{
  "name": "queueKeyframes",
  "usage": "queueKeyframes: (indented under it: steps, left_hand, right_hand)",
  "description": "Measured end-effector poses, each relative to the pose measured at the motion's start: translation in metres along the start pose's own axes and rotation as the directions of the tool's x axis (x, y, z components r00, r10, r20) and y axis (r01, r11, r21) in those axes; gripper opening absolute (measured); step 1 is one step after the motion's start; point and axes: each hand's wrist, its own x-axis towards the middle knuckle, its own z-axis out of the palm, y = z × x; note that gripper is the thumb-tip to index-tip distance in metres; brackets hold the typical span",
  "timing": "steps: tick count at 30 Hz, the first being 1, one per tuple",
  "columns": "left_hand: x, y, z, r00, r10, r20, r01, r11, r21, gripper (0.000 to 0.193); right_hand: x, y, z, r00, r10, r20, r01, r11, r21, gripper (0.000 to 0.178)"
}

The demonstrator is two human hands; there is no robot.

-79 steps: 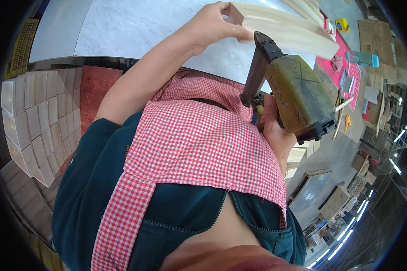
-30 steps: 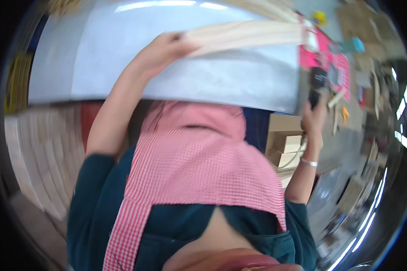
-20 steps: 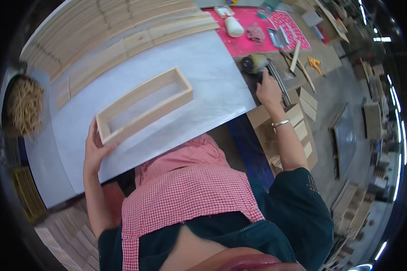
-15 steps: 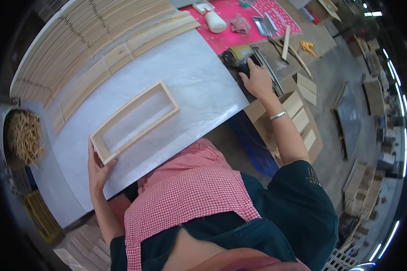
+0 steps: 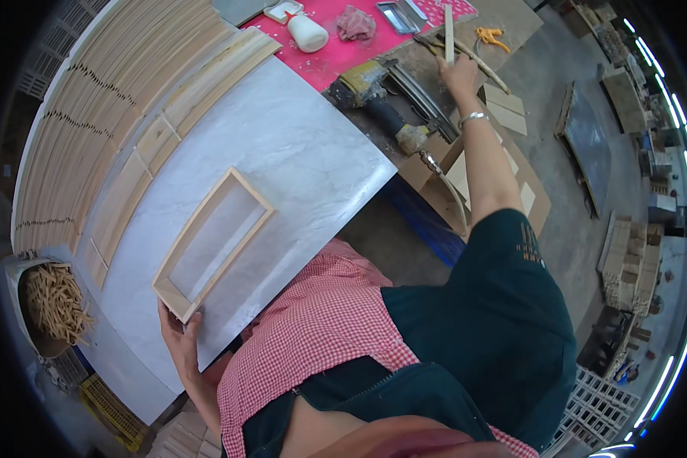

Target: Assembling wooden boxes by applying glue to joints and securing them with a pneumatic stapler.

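Observation:
A shallow rectangular wooden frame (image 5: pixel 220 263) lies on the pale tabletop (image 5: pixel 305 137). My left hand (image 5: pixel 180 336) grips its near left corner, thumb on one side and fingers on the other. Stretched far to the right, my right hand (image 5: pixel 459 76) has its fingers closed around the near end of a thin wooden strip (image 5: pixel 449 34). Dark pincers (image 5: pixel 429 44) lie beside that strip. Nearer than the hand rests a yellow and black air nail gun (image 5: pixel 382 111), its hose running down toward the cardboard box; nothing touches its handle.
Stacked wooden boards (image 5: pixel 122 107) line the table's far left. A bin of small wooden sticks (image 5: pixel 53 301) stands at left. On the pink cloth (image 5: pixel 328 65) are a white glue bottle (image 5: pixel 307 33) and a rag (image 5: pixel 356 24). An open cardboard box (image 5: pixel 538 202) holds wooden pieces.
My right hand has left the nail gun and moved farther away to the wooden strip, which has turned slightly. My left hand stays on the frame's corner. The whole view has shifted.

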Motion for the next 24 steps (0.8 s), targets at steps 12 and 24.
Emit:
queueKeyframes:
  steps: [12, 24]
  left_hand:
    - [-0.015, 0.007, -0.006, 0.996, -0.090, 0.026, 0.083, 0.979, 0.184, 0.080]
    - [-0.008, -0.015, -0.042, 0.979, -0.025, -0.204, 0.068, 0.977, 0.204, 0.048]
  right_hand:
    - [-0.007, 0.023, 0.015, 0.987, -0.148, 0.056, 0.148, 0.989, -0.001, 0.027]
    - [-0.272, 0.319, -0.122, 0.668, 0.711, -0.217, -0.727, 0.564, -0.391, 0.083]
